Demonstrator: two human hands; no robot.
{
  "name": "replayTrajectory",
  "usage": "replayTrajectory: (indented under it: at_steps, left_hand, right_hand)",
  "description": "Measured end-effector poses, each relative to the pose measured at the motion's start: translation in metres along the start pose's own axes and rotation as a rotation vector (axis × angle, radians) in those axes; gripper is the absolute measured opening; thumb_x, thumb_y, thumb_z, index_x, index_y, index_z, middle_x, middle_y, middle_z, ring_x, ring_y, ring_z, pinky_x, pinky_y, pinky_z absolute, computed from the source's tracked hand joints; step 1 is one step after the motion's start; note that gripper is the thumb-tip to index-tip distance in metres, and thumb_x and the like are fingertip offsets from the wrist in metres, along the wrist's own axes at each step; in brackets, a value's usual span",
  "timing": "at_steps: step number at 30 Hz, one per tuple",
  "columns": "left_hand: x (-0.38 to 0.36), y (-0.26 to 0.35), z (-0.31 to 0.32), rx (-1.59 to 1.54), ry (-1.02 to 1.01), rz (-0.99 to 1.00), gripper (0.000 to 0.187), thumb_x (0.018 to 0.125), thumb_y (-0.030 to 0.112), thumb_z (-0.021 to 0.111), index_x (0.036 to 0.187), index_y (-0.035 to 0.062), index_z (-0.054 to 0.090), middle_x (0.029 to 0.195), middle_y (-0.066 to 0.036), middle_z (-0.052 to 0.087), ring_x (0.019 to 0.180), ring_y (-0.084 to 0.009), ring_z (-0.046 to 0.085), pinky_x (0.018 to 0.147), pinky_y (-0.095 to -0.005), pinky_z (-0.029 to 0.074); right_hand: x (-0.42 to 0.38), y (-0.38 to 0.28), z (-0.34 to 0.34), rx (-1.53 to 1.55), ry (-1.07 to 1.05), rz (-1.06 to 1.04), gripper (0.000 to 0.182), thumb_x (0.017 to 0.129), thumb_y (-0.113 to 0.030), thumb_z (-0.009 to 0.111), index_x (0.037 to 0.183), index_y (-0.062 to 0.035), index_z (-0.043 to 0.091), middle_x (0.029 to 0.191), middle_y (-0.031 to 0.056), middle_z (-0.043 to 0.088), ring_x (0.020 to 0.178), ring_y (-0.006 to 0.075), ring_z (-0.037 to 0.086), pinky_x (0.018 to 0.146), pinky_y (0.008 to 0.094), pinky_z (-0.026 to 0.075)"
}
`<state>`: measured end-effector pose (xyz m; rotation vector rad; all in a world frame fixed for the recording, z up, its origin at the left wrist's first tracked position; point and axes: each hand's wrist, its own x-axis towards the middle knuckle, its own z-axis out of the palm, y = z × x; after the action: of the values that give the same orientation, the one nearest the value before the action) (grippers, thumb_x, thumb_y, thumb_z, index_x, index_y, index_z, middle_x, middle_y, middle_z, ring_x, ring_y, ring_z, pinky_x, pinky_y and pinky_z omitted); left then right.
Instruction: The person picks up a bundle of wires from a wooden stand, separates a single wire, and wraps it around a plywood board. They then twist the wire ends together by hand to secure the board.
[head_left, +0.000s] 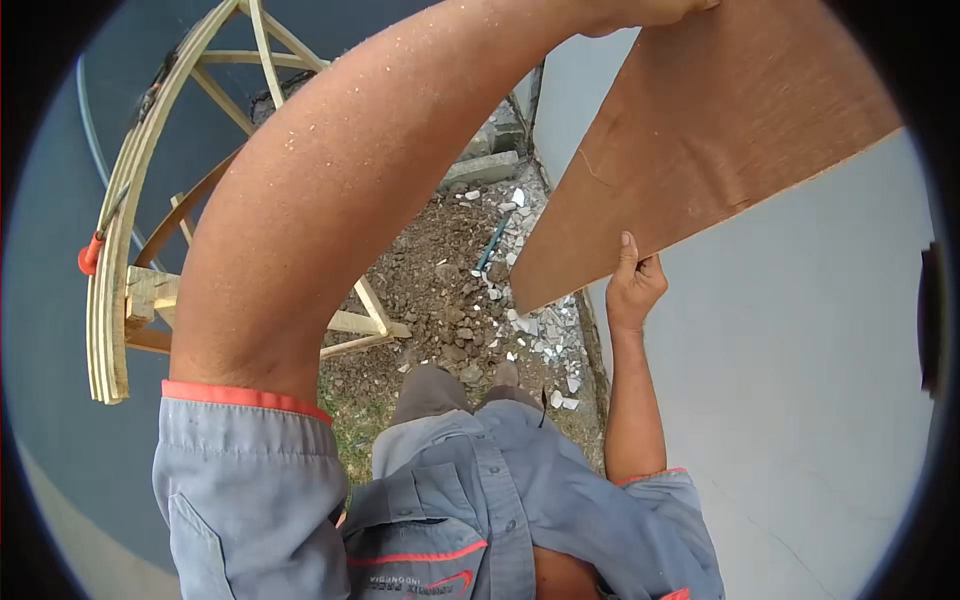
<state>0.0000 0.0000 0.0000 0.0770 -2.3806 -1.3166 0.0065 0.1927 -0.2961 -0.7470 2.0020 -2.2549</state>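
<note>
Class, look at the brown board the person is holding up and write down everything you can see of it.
The board is a thin, flat sheet that looks like plywood, reddish-brown with fine grain and a few faint scratches. It is held tilted beside a pale grey wall, its pointed lower corner hanging over rubble-strewn ground. The right hand grips its lower edge, thumb up against the face. The left hand meets its top edge at the picture's rim, mostly out of view.

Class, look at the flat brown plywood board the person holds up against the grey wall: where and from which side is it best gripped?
Grip the brown plywood board along its edges, from below and from above. It is thin, wide and tilted, so its flat face offers no hold. The right hand already supports the lower edge near the corner; the left hand reaches its top.
</note>
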Motion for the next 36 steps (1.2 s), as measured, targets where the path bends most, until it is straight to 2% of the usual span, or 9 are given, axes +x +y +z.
replayTrajectory:
  at_steps: [1, 3, 4, 8, 14, 18, 26, 28, 36]
  left_hand:
    - [0.006, -0.020, 0.010, -0.079, -0.019, 0.000, 0.043, 0.095, 0.021, 0.058, 0.129, -0.0062, 0.055, 0.126, -0.022, 0.061, 0.118, -0.0302, 0.057, 0.101, -0.0380, 0.043]
    - [-0.023, -0.051, 0.003, 0.135, 0.002, -0.092, 0.079, 0.090, 0.036, 0.066, 0.149, -0.0020, 0.029, 0.146, -0.028, 0.041, 0.138, -0.0383, 0.039, 0.112, -0.0428, 0.036]
    - [-0.026, -0.061, 0.004, 0.181, 0.048, -0.025, 0.079, 0.091, 0.035, 0.067, 0.150, 0.0000, 0.028, 0.149, -0.027, 0.038, 0.134, -0.0401, 0.044, 0.107, -0.0476, 0.040]
    - [-0.032, -0.101, -0.027, 0.301, -0.051, 0.090, 0.071, 0.088, 0.030, 0.069, 0.145, -0.0007, 0.040, 0.144, -0.024, 0.046, 0.129, -0.0361, 0.050, 0.105, -0.0453, 0.042]
    - [-0.150, -0.179, -0.049, 0.054, -0.243, -0.035, 0.061, 0.087, 0.028, 0.073, 0.137, 0.0002, 0.051, 0.132, -0.022, 0.058, 0.122, -0.0342, 0.056, 0.102, -0.0414, 0.045]
    - [-0.238, -0.257, -0.056, -0.079, -0.239, -0.303, 0.059, 0.086, 0.025, 0.074, 0.133, -0.0038, 0.053, 0.125, -0.023, 0.062, 0.116, -0.0316, 0.061, 0.099, -0.0401, 0.048]
    - [-0.425, -0.319, -0.038, -0.033, 0.039, -0.841, 0.052, 0.085, 0.019, 0.073, 0.127, -0.0065, 0.057, 0.116, -0.023, 0.067, 0.106, -0.0294, 0.066, 0.091, -0.0381, 0.052]
    - [-0.457, -0.328, -0.022, -0.025, 0.017, -0.930, 0.052, 0.084, 0.019, 0.073, 0.126, -0.0069, 0.057, 0.114, -0.022, 0.068, 0.106, -0.0295, 0.066, 0.090, -0.0376, 0.052]
    - [-0.596, -0.342, 0.050, -0.037, 0.116, -1.238, 0.050, 0.083, 0.017, 0.074, 0.125, -0.0060, 0.059, 0.108, -0.022, 0.070, 0.099, -0.0281, 0.068, 0.087, -0.0359, 0.052]
  right_hand:
    - [-0.002, 0.004, -0.007, -0.067, 0.018, 0.014, 0.023, 0.096, -0.015, 0.063, 0.105, 0.0064, 0.066, 0.090, 0.0070, 0.070, 0.082, 0.0092, 0.059, 0.076, 0.0255, 0.049]
    - [-0.004, -0.011, -0.005, -0.218, 0.097, -0.008, 0.023, 0.096, -0.012, 0.061, 0.103, 0.0086, 0.066, 0.090, 0.0078, 0.071, 0.084, 0.0086, 0.059, 0.076, 0.0262, 0.049]
    - [0.010, 0.001, -0.002, -0.314, 0.172, -0.220, 0.023, 0.096, -0.012, 0.061, 0.105, 0.0080, 0.066, 0.089, 0.0085, 0.071, 0.084, 0.0096, 0.060, 0.077, 0.0277, 0.049]
    - [0.077, 0.026, 0.014, -0.243, 0.167, -0.078, 0.019, 0.093, -0.013, 0.065, 0.104, 0.0025, 0.068, 0.091, 0.0138, 0.073, 0.085, 0.0171, 0.067, 0.076, 0.0313, 0.051]
    - [0.100, 0.050, 0.011, -0.299, 0.237, -0.113, 0.021, 0.094, -0.016, 0.064, 0.105, 0.0027, 0.067, 0.090, 0.0092, 0.071, 0.083, 0.0136, 0.063, 0.076, 0.0310, 0.050]
    - [0.106, 0.049, 0.017, -0.325, 0.277, -0.051, 0.023, 0.092, -0.018, 0.065, 0.103, 0.0022, 0.068, 0.086, 0.0130, 0.072, 0.079, 0.0161, 0.064, 0.074, 0.0330, 0.050]
    - [0.087, 0.030, 0.030, -0.408, 0.246, -0.084, 0.023, 0.097, -0.019, 0.062, 0.097, 0.0034, 0.066, 0.080, 0.0025, 0.065, 0.071, 0.0085, 0.051, 0.067, 0.0267, 0.044]
    - [0.094, 0.042, 0.015, -0.379, 0.180, 0.045, 0.024, 0.097, -0.021, 0.062, 0.100, 0.0026, 0.066, 0.084, 0.0030, 0.065, 0.075, 0.0091, 0.053, 0.070, 0.0270, 0.045]
    - [0.093, 0.020, 0.018, -0.182, 0.110, -0.055, 0.033, 0.094, -0.017, 0.068, 0.118, 0.0038, 0.058, 0.112, 0.0102, 0.064, 0.102, 0.0157, 0.061, 0.090, 0.0298, 0.047]
